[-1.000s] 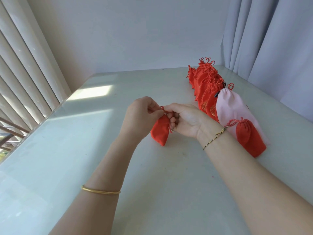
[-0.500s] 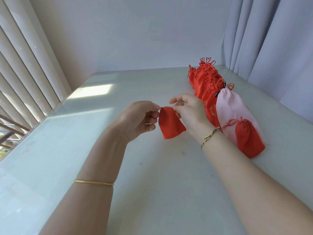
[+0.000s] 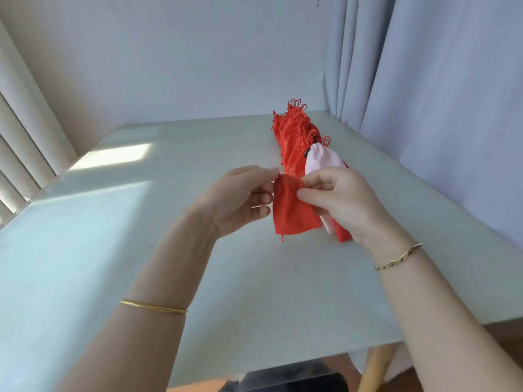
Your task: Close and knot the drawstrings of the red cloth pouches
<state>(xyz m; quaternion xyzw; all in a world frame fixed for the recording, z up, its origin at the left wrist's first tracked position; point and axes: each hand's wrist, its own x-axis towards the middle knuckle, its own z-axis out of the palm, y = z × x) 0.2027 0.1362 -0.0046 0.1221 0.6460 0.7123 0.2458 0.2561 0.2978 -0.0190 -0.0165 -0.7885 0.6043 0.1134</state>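
Pale walls, slatted blinds at nine o'clock and grey curtains (image 3: 424,80) at two o'clock close in the head view, the only one given, and a light green table (image 3: 141,250) fills its middle with a patch of sunlight at ten o'clock. Both hands are raised above the table near the centre, and between them hangs one red pouch (image 3: 293,210), clear of the surface, its mouth up and its closed bottom down. The left hand (image 3: 240,199) pinches the pouch's upper left corner between thumb and forefinger, the other fingers loosely curled; the right hand (image 3: 339,199) pinches the upper right edge in the same narrow way. Held from both sides like this, the mouth looks spread flat and not yet gathered, probably so that each hand can find a cord end and pull outward to cinch it. The cords themselves are too fine and blurred to make out at the fingertips, though a small red tail dangles at the pouch's lower left corner. From one o'clock back toward twelve runs a row of red pouches (image 3: 294,134), their looped strings standing up, which suggests these are the finished ones, set aside out of the working space. On the near end of that row lies a pink pouch (image 3: 322,158), partly hidden behind the right hand. Each wrist wears a thin bracelet. Judging by the open-looking mouth, the closing and knotting of this pouch remain to be done.
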